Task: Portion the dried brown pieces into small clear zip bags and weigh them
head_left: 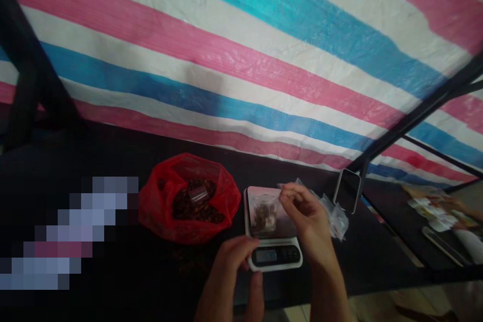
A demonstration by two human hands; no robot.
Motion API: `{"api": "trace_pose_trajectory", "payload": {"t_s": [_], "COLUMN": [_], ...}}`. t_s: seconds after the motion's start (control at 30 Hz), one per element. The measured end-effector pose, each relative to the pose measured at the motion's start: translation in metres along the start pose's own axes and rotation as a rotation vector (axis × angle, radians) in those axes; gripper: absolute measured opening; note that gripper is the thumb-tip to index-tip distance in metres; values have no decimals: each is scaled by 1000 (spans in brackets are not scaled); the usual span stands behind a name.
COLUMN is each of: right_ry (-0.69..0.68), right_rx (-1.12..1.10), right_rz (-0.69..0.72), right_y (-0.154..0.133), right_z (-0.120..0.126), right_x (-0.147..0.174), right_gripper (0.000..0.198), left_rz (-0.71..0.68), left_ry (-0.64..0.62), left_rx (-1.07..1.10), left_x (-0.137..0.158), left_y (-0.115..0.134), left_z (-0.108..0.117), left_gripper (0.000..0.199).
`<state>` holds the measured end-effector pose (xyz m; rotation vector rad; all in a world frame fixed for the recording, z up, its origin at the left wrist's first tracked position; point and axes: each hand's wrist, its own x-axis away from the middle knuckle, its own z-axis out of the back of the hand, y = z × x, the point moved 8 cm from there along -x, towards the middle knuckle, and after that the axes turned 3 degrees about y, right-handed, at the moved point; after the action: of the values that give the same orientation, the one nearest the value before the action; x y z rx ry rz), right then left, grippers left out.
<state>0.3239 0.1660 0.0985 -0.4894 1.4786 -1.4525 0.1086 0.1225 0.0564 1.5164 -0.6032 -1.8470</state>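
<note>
A white digital kitchen scale stands on the black table, its display facing me. On its plate lies a small clear plastic bag with brown pieces inside. My right hand reaches over the plate's right side, its thumb and fingertips pinched at the bag's upper edge. By the scale's front left corner is my left hand, thumb and fingers apart around that corner with nothing held. Left of the scale, a red plastic bag sits open, holding many brown bean-like pieces and a small clear scoop or cup.
Clear plastic bags lie right of the scale, beside a phone propped upright. Striped plastic sheeting hangs behind the table. Dark metal bars frame the right. Another person's hand is at the far right near small packets.
</note>
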Motion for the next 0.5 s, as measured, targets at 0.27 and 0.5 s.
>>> {"api": "trace_pose_trajectory", "payload": {"t_s": [0.27, 0.5], "right_ry": [-340, -429], "right_rx": [-119, 108], "right_rz": [108, 183], "right_y": [-69, -69], "right_z": [-69, -128], "right_x": [31, 20], "right_gripper": [4, 12], "left_rz": [502, 709], "left_ry": [167, 131], "left_rx": [171, 392], "left_x": [-9, 2], "left_y": [-36, -60], "left_z": [12, 18], "left_gripper": [71, 50]}}
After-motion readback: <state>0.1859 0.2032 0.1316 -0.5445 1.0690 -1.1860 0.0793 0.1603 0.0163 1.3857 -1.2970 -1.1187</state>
